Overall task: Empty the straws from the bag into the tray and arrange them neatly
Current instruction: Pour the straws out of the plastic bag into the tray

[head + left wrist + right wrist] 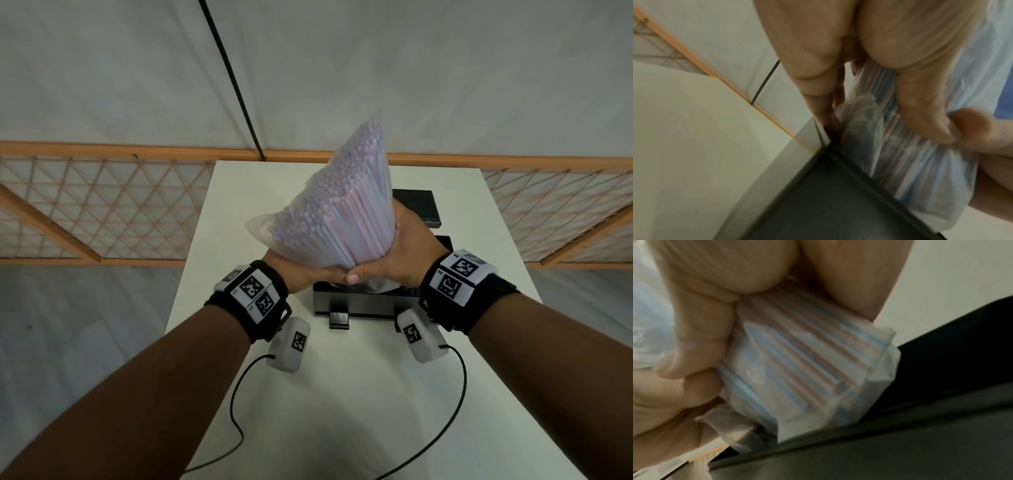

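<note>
A clear plastic bag (339, 209) packed with red, blue and white striped straws (807, 353) stands upright, fanning out at its top. Both hands grip its narrow lower end from either side: my left hand (318, 274) on the left, my right hand (394, 260) on the right with the thumb across the front. The bag's lower end (900, 162) hangs just above the black tray (359, 305) on the white table (342, 394). The tray's dark floor (828, 203) shows below the bag. Much of the tray is hidden behind hands and bag.
A second black box or lid (421, 205) lies on the table behind the bag, at the right. Two white sensor pods (291, 342) with cables hang under my wrists. An orange lattice rail (102, 205) runs behind the table.
</note>
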A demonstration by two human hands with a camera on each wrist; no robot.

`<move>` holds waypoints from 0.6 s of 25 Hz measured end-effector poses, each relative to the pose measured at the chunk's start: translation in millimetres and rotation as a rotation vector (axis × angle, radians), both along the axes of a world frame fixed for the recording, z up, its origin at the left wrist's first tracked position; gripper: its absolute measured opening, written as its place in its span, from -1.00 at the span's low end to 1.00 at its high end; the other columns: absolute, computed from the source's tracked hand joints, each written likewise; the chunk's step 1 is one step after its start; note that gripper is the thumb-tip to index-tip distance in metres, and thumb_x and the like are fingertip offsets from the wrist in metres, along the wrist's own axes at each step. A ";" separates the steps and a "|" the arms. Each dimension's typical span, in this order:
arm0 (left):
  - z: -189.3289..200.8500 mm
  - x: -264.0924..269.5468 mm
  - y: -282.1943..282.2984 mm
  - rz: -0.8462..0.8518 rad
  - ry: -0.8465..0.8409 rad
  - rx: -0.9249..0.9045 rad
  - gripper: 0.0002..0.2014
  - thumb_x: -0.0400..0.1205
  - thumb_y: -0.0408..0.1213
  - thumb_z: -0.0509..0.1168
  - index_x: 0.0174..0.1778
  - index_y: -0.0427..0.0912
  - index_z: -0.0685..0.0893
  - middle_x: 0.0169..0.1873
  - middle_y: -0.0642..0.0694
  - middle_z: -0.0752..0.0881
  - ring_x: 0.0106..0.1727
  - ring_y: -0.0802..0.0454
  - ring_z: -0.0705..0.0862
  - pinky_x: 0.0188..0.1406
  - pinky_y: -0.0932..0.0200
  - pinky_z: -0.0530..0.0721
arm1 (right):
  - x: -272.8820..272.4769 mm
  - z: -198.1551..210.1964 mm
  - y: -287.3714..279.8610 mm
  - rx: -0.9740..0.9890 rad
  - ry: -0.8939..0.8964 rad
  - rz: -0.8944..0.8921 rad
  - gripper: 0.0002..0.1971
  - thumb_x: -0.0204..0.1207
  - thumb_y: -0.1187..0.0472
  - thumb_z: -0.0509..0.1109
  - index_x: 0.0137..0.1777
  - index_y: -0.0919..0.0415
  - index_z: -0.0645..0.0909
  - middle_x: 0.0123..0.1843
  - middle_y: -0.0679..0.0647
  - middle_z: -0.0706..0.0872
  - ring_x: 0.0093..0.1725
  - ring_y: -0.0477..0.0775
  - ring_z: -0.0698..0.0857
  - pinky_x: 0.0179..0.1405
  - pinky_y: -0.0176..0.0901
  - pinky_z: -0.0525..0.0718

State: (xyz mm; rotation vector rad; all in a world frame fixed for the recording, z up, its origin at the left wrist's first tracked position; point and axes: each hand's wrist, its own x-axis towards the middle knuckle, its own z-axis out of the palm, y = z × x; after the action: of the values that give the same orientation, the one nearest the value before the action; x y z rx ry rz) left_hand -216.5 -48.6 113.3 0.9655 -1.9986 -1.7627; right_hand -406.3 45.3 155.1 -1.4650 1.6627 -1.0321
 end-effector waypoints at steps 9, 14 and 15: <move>19.5 1.3 7.3 0.023 0.006 -0.093 -0.10 0.04 0.42 0.49 0.32 0.31 0.42 0.28 0.28 0.56 0.40 0.26 0.44 0.31 0.49 0.33 | -2.8 0.9 8.6 -0.067 -0.049 -0.109 0.12 -0.20 0.11 0.86 0.44 0.07 0.43 0.32 -0.13 0.66 0.37 -0.23 0.59 0.26 -0.24 0.65; 5.0 1.6 0.3 0.045 -0.093 -0.180 0.06 -0.06 0.53 0.51 0.39 0.27 0.41 0.42 0.22 0.52 0.46 0.25 0.45 0.45 0.42 0.37 | -1.3 -6.7 12.7 -0.071 -0.016 -0.155 0.14 -0.22 -0.06 0.85 0.44 -0.01 0.40 0.32 -0.15 0.65 0.37 -0.16 0.60 0.28 0.02 0.69; 3.3 2.9 -0.6 0.062 -0.110 -0.211 0.12 -0.06 0.50 0.54 0.44 0.20 0.42 0.42 0.22 0.53 0.45 0.26 0.48 0.49 0.35 0.42 | -1.6 -7.6 14.5 -0.066 -0.004 -0.169 0.12 -0.21 -0.09 0.85 0.43 -0.04 0.40 0.30 -0.17 0.64 0.35 -0.19 0.60 0.25 -0.03 0.70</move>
State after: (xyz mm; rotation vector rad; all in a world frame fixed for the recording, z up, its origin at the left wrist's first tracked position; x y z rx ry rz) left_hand -213.6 -49.3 116.6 1.0615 -2.1458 -1.4598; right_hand -407.8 59.7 147.5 -1.3814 1.7895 -1.1911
